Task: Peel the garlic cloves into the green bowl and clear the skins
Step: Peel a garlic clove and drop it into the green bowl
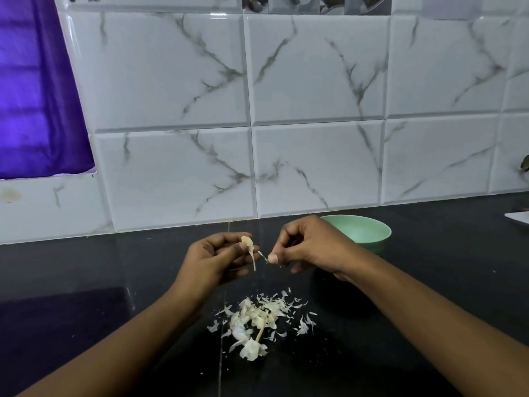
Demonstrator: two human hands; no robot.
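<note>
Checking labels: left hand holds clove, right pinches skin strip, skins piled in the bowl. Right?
One error: head view shows the skins piled on the counter, nearer the person than the bowl, not in it. Left hand holding the clove and right hand pinching a strip are correct.

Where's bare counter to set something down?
Free: counter left of the left hand, up to the tiled wall; also right of the green bowl, short of the white object at the edge. Crowded: centre, the skin pile between the forearms, bowl behind the right hand.
</note>
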